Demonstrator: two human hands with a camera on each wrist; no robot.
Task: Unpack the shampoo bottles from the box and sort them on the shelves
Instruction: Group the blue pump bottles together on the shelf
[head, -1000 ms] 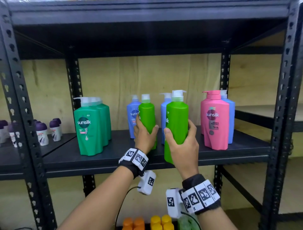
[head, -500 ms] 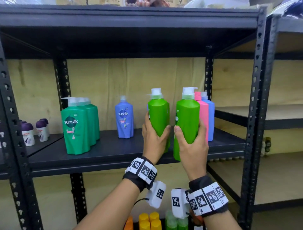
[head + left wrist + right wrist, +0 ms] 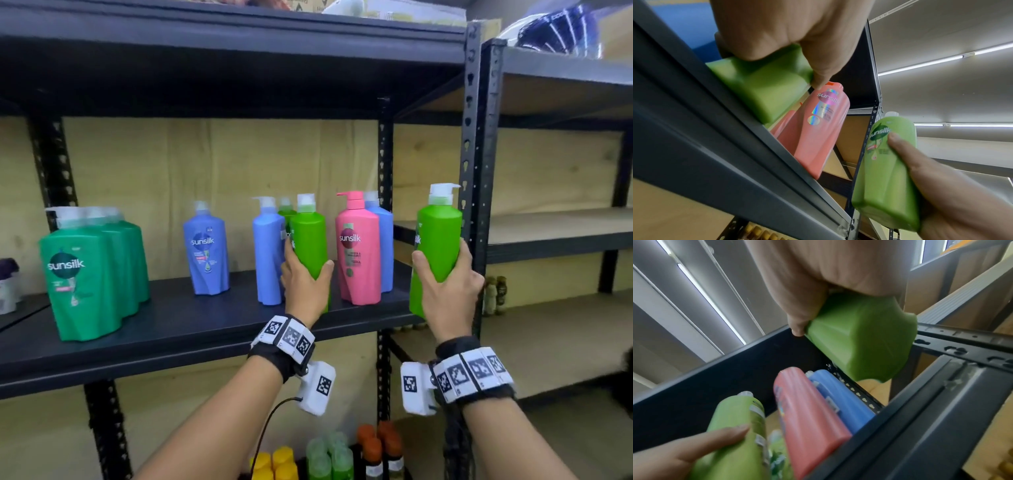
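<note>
My left hand (image 3: 305,277) grips a light green pump bottle (image 3: 310,240) upright over the dark shelf (image 3: 191,318), between a blue bottle (image 3: 269,246) and a pink bottle (image 3: 358,250). Another light green bottle stands behind it. My right hand (image 3: 445,284) grips a second light green bottle (image 3: 438,240) in the air off the shelf's front right corner, next to the upright post (image 3: 471,171). The left wrist view shows the first bottle's base (image 3: 764,87) at the shelf edge, and the right wrist view shows the second bottle's base (image 3: 861,345) clear of the frame.
Dark green bottles (image 3: 89,270) stand at the shelf's left and a lone blue bottle (image 3: 207,250) in the middle. A second blue bottle (image 3: 385,246) stands behind the pink one. Below lie yellow, green and orange caps (image 3: 329,455). An adjoining rack (image 3: 555,236) is on the right.
The view has swung left across the rack. My right hand has carried its green bottle away to the right, past the pink bottle. My left hand keeps its bottle over the shelf.
</note>
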